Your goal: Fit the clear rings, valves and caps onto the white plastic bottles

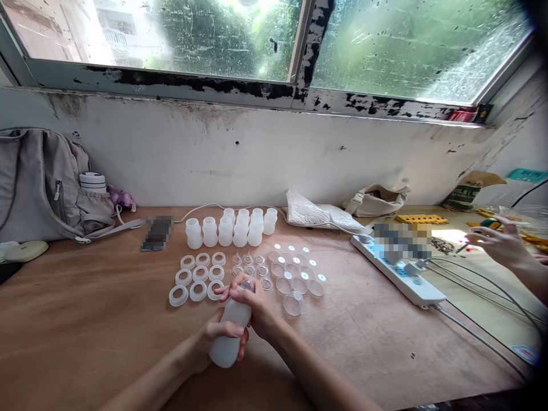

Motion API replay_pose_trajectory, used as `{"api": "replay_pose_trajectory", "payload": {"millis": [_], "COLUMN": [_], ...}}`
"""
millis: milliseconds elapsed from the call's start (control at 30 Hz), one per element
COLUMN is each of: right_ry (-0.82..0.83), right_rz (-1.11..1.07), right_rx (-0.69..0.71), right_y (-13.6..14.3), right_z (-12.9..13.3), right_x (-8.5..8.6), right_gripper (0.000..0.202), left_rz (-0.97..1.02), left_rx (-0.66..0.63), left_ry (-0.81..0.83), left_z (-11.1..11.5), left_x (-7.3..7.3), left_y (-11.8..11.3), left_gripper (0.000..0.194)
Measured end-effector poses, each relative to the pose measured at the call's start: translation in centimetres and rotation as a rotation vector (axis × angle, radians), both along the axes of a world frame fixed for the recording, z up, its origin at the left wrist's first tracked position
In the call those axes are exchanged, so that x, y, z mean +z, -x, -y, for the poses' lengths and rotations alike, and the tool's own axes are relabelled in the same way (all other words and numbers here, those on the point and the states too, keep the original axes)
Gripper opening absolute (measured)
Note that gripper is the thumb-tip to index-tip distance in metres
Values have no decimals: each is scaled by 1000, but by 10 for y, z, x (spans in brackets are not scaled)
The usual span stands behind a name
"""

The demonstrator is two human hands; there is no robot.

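Note:
A frosted white bottle (225,349) is tilted above the near part of the wooden table. My left hand (214,334) wraps round its body. At the bottle's upper end, my right hand (252,299) has its fingers closed round the top, where a clear nipple-like tip (247,283) shows. Behind my hands lie several clear nipple-shaped pieces (259,259), partly hidden by my fingers. White rings (198,291) stand in rows to the left, and clear domed covers (292,304) lie to the right. Several frosted bottles (209,233) stand upright farther back.
A power strip (398,274) with cables crosses the right side. A phone (157,233) and grey backpack (38,182) are at the left. White plastic packaging (317,213) lies by the wall. Another person's hand (499,240) is at the far right, near yellow items.

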State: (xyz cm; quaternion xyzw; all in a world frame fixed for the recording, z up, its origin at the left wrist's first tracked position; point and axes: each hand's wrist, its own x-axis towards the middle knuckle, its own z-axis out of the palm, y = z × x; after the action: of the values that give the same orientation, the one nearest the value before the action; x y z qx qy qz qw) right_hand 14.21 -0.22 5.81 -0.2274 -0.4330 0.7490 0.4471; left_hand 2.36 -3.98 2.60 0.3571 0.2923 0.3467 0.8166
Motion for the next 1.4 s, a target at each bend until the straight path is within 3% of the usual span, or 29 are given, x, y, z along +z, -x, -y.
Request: {"api": "replay_pose_trajectory", "payload": {"millis": [133, 233, 300, 400, 600, 733, 867, 967, 1100, 1233, 1400], "right_ry": [3, 24, 35, 34, -30, -55, -37, 8, 49, 41, -56], "right_rz": [-97, -94, -77, 7, 187, 130, -7, -69, -96, -53, 129], "right_rx": [141, 256, 247, 81, -42, -36, 136, 216, 188, 159, 2], "right_y": [-2, -3, -3, -3, -5, -7, -9, -9, -9, -8, -8], "right_z": [1, -3, -6, -12, -16, -16, -16, -17, -19, -20, -21], "right_x": [4, 5, 2, -6, -14, -10, -5, -5, -10, -13, -12], "right_gripper": [11, 17, 21, 21, 24, 22, 27, 39, 49, 37, 28], "left_rz": [389, 517, 522, 421, 124, 182, 389, 478, 484, 441, 174], "left_rx": [-297, -410, -369, -188, 65, 5, -182, -218, -180, -92, 99], "left_ry": [263, 284, 278, 253, -20, 1, 105, 113, 98, 108, 73], "left_z": [-4, -7, -8, -10, -12, -13, -14, -15, -16, -17, -17], "left_x": [-10, -17, -18, -12, 3, 3, -3, -7, -7, -4, 0], "left_y": [6, 9, 9, 9, 11, 15, 19, 21, 19, 19, 18], "left_gripper": [30, 33, 33, 30, 24, 27, 33, 33, 33, 32, 27]}}
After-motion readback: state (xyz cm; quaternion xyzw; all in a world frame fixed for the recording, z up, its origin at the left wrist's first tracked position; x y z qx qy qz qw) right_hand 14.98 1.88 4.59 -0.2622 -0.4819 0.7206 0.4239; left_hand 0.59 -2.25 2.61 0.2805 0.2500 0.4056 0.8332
